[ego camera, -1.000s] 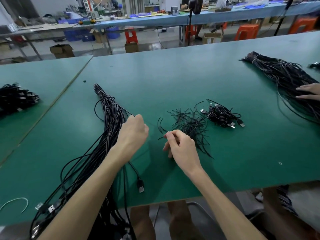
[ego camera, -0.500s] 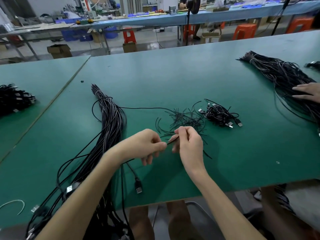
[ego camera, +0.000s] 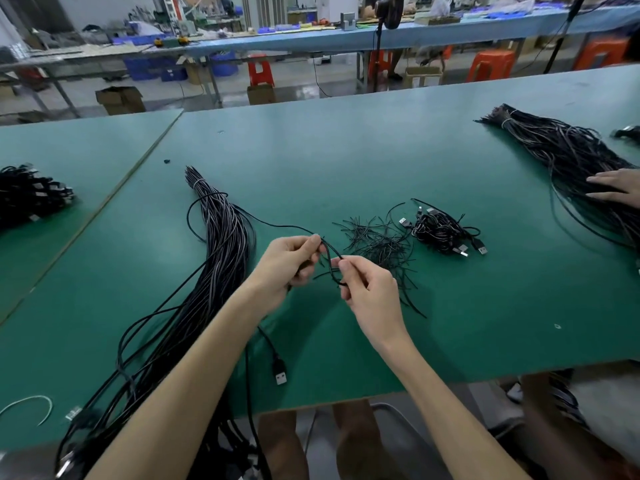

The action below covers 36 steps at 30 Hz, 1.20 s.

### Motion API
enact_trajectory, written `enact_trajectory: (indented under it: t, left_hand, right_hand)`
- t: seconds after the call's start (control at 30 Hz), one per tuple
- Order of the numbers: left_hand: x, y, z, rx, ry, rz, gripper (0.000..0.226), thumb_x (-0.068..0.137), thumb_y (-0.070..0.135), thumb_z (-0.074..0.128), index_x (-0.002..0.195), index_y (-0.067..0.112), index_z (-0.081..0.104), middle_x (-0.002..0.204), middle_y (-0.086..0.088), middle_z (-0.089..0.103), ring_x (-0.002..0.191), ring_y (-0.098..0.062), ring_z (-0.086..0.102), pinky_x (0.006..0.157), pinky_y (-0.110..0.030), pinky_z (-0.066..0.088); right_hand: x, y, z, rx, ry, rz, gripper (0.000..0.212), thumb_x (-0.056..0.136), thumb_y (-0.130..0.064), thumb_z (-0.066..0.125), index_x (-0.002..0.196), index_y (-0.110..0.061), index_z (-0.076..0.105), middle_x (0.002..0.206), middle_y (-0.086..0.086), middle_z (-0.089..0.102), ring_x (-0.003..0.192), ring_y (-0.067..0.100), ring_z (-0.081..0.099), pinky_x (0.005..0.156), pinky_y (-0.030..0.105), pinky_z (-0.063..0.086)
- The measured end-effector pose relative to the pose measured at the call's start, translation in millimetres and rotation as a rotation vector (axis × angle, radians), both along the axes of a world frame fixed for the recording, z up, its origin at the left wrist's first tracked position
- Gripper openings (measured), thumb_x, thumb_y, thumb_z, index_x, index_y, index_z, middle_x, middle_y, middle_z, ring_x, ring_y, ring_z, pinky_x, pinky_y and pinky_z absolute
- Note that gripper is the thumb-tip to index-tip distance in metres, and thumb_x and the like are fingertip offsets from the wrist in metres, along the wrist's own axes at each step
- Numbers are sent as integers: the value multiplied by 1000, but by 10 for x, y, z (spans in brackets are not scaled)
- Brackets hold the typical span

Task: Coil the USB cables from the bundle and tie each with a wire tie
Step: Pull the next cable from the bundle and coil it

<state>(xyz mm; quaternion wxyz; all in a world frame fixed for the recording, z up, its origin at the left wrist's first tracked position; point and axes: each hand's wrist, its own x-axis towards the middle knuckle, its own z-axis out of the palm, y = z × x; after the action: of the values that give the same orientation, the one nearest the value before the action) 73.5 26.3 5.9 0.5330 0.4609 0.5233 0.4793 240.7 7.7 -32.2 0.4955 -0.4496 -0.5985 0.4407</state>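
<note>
A long bundle of black USB cables (ego camera: 221, 244) lies on the green table (ego camera: 346, 161), left of centre, and hangs over the front edge. One cable (ego camera: 277, 226) runs from the bundle to my hands. My left hand (ego camera: 289, 261) pinches this cable. My right hand (ego camera: 367, 289) pinches a small loop of it just to the right. The cable's USB plug (ego camera: 280, 373) dangles near the table's front edge. A loose pile of black wire ties (ego camera: 377, 244) lies behind my right hand. Coiled, tied cables (ego camera: 443, 232) sit right of the ties.
Another person's hand (ego camera: 613, 187) rests on a second cable bundle (ego camera: 561, 154) at the far right. A heap of coiled cables (ego camera: 27, 195) sits on the neighbouring table at left. A white tie (ego camera: 31, 405) lies at the near-left edge.
My hands have come together over the table. The left hand drew one cable out of the bundle to the right, and the right hand now pinches a loop of it.
</note>
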Motion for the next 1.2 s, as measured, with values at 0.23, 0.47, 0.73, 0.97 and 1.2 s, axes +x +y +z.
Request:
enact_trajectory:
  t: [0.23,0.47,0.73,0.97,1.2]
  left_hand:
    - [66,82,-231,-63,-535,134,17,105,14,53,103,2,65,68,4,52,51,-3,44,45,-14,31]
    - [-103,17,-142,-94,-730,17,25,89,15,75,109,2,76,91,-4,64,74,-10,59,56,-18,46]
    - [-31,-9,-136,-34,-658,92,20,96,29,66,105,12,65,88,-4,64,72,-11,63,68,-20,56]
    - [-89,-8,-135,-18,-776,127,17,97,31,60,93,15,63,87,0,64,73,-9,65,69,-20,55]
    - [10,-16,-204,12,-365,-58,20,102,34,59,92,19,65,82,0,64,60,-16,59,58,-23,48]
  right_hand:
    - [-22,13,-44,51,-110,28,21,107,-24,55,105,-17,75,58,-6,58,51,3,51,53,19,40]
    - [24,22,-36,-10,-13,-22,23,108,-29,53,107,-21,74,60,-4,62,51,8,48,49,26,39]
    - [21,-42,-4,21,-55,96,19,106,-24,57,112,-19,74,62,-2,62,48,7,47,47,26,44]
    - [-3,-57,39,19,-150,199,36,98,-43,64,128,-22,66,98,-5,69,65,5,65,65,12,46]
    - [2,-66,74,34,121,63,22,109,-31,47,121,-26,66,93,-5,72,64,20,66,47,27,45]
